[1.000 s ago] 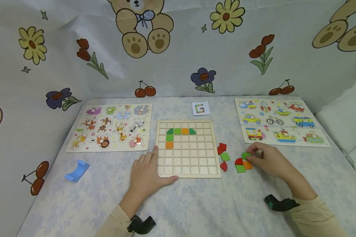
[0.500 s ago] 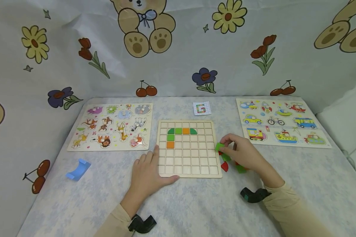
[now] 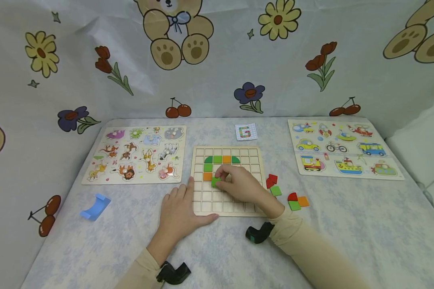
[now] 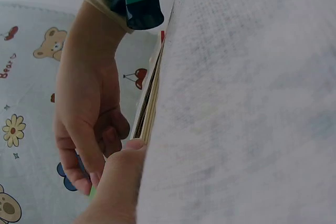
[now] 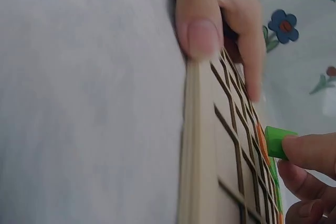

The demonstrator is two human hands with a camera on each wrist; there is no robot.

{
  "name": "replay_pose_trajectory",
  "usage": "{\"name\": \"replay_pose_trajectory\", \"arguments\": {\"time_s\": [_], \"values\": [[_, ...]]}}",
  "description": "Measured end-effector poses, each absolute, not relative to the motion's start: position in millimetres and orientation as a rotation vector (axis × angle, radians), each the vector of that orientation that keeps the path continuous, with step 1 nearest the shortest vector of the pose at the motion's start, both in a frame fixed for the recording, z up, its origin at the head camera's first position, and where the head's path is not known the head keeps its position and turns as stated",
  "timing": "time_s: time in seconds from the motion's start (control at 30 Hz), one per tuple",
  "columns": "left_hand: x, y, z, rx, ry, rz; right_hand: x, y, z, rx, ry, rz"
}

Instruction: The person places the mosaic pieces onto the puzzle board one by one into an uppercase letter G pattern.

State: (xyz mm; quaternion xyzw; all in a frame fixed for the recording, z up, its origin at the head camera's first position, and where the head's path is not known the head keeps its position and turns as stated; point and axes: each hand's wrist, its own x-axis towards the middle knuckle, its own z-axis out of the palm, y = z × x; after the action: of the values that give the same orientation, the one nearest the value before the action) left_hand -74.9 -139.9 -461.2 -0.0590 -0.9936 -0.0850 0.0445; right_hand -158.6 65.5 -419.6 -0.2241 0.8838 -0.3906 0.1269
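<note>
A wooden grid board [image 3: 217, 197] lies in the middle of the table. My left hand [image 3: 177, 212] rests against its left and front edges, fingers extended and thumb out along the front. My right hand [image 3: 240, 184] is over the board, pinching a green square tile [image 3: 215, 182] between thumb and fingers. In the right wrist view that green tile [image 5: 275, 140] looks tilted and raised off the grid. Set in the board are a row of green and orange tiles with dark green rounded ends, a green square [image 3: 207, 167] and an orange square [image 3: 207, 176] below the left end.
Right of the board lie red pieces [image 3: 271, 180], a green square [image 3: 275, 190] and a small red, orange and green cluster [image 3: 294, 205]. A pattern card [image 3: 246, 131] sits behind. Animal [image 3: 134, 154] and vehicle [image 3: 343, 148] puzzles flank it; a blue curved piece [image 3: 95, 207] lies left.
My right hand has carried the green square tile leftward from the cluster on the right to over the board. My left hand has stayed at the board's edge.
</note>
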Motion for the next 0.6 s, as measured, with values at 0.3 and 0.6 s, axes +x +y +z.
{"name": "replay_pose_trajectory", "arguments": {"time_s": [0.3,0.6], "values": [[-75,-140,-461,-0.187,-3.023,-0.260,-159,36,-425,-0.693,2.625,-1.034],[-75,-141,-462,-0.197,-3.017,-0.263,-155,35,-427,-0.755,2.711,-0.916]]}}
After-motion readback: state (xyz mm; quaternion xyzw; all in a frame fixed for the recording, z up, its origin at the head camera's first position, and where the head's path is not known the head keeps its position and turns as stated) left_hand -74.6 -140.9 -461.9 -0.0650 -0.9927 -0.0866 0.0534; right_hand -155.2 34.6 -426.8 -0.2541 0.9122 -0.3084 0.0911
